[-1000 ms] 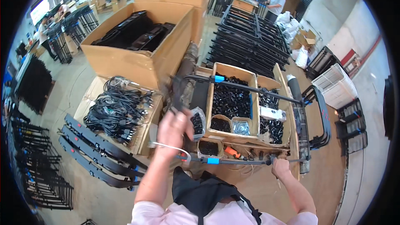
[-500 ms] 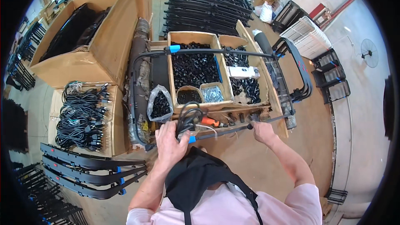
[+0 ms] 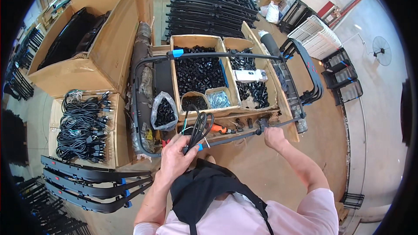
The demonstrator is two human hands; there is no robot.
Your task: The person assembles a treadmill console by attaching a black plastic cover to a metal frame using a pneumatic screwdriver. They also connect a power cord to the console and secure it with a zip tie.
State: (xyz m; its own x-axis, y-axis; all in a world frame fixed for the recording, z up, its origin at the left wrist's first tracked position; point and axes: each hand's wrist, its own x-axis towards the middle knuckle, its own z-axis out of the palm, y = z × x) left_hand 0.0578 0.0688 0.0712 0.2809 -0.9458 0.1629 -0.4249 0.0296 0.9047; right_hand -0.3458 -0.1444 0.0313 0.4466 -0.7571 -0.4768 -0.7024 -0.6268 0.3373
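A looped bundle of black power cord (image 3: 201,127) is gripped in my left hand (image 3: 175,156), with pale wire ends beside it. My left hand is at the near bar of a black tubular frame (image 3: 226,55), beside a blue clip (image 3: 200,147). The frame lies across the workbench, with another blue clip (image 3: 177,53) on its far bar. Farther right, the closed fingers of my right hand (image 3: 275,138) meet a small dark piece (image 3: 263,124) at the near bar; its kind is unclear. An orange-handled tool (image 3: 220,128) lies between my hands.
A wooden tray (image 3: 173,78) holds black fittings and silver screws. Beside it stands a plastic bag (image 3: 164,112) of black parts. Left are a carton of coiled cords (image 3: 82,126), curved black frames (image 3: 93,187) and a big carton (image 3: 104,56). More frames (image 3: 307,67) hang at right.
The cord loops in my left hand have tipped to the right and pale wire ends now show. My right hand stays near the bar, shifted slightly right. The whole view has shifted a little.
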